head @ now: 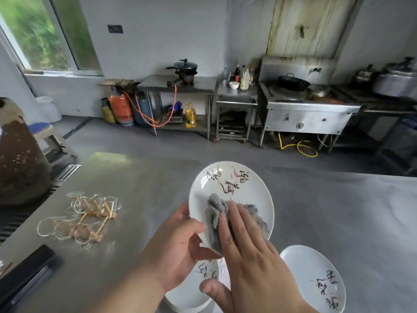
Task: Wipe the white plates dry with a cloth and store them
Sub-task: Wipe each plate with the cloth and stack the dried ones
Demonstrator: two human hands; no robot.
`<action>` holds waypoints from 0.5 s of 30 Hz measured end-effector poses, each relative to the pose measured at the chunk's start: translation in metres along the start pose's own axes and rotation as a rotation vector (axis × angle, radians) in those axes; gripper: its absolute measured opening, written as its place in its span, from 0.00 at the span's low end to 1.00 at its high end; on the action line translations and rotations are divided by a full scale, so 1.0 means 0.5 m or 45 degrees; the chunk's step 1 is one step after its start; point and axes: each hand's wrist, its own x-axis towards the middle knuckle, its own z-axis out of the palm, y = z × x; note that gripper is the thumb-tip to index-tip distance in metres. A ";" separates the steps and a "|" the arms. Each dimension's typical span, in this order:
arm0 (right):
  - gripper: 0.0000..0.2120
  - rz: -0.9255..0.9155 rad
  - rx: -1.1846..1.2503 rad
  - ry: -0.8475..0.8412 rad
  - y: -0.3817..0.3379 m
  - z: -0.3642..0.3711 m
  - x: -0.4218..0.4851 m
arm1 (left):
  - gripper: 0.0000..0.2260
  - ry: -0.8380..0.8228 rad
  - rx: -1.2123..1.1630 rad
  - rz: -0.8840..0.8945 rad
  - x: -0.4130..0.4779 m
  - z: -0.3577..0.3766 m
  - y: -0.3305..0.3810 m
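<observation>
I hold a white plate (239, 188) with black brush lettering tilted up above the steel table (140, 195). My left hand (176, 242) grips its lower left rim, thumb on the face. My right hand (246, 251) lies flat with straight fingers on a grey cloth (216, 213), pressing it against the plate's lower face. Two more white plates lie on the table: one (316, 276) at the lower right, another (194, 290) under my hands, mostly hidden.
A clear wire-and-wood rack (88, 220) lies on the table's left part. A black flat object (24, 274) sits at the near left edge. A large brown jar (20, 163) stands left. Stoves and steel benches (302, 114) line the far wall.
</observation>
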 end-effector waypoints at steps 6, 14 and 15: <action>0.54 0.020 -0.013 -0.182 0.097 -0.057 0.057 | 0.27 0.028 0.100 -0.051 0.000 0.059 -0.019; 0.42 -0.511 0.408 -0.025 0.110 -0.068 0.004 | 0.25 0.029 0.073 0.038 0.006 0.109 0.007; 0.42 -0.529 0.384 -0.026 0.115 -0.065 -0.010 | 0.25 0.014 0.064 0.031 0.000 0.110 0.003</action>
